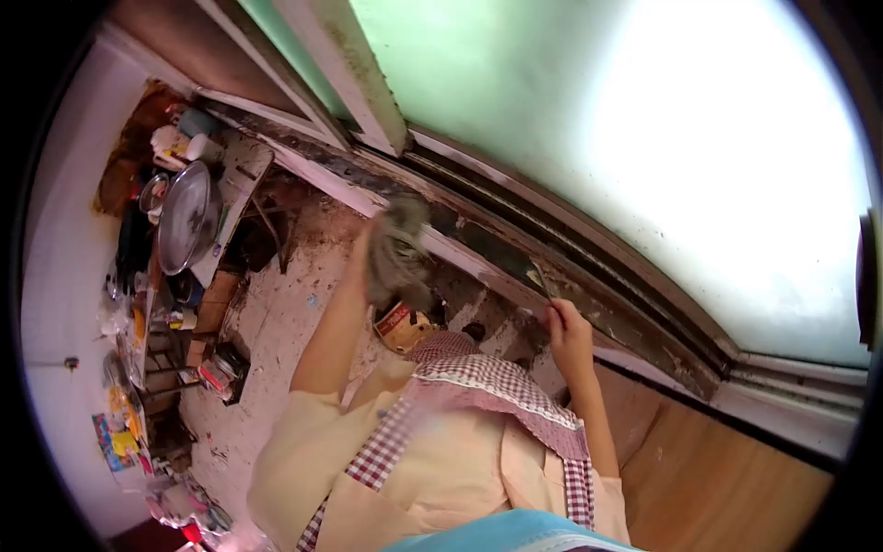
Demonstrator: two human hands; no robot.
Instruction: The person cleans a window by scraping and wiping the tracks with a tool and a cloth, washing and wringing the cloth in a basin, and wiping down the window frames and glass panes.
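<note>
My left hand [365, 247] is closed on a crumpled grey-green rag [400, 253], which is blurred and mostly covers the fingers. The rag hangs at the inner edge of the dirty window sill [497, 253]. Over the sill further right, my right hand [570, 333] grips a thin scraper-like tool [541, 279], its tip against or just above the dark, flaking surface. Whether the tip touches cannot be made out. Below the rag, a cardboard box [397, 328] with a red label stands near the wall, partly hidden by my checked apron [497, 382].
A frosted sliding window [515, 83] with grimy frames rises behind the sill. To the left, a cluttered table [241, 189] bears a large metal basin [189, 221] and several containers. A wooden panel [717, 469] lies at lower right. Debris dots the floor [276, 317].
</note>
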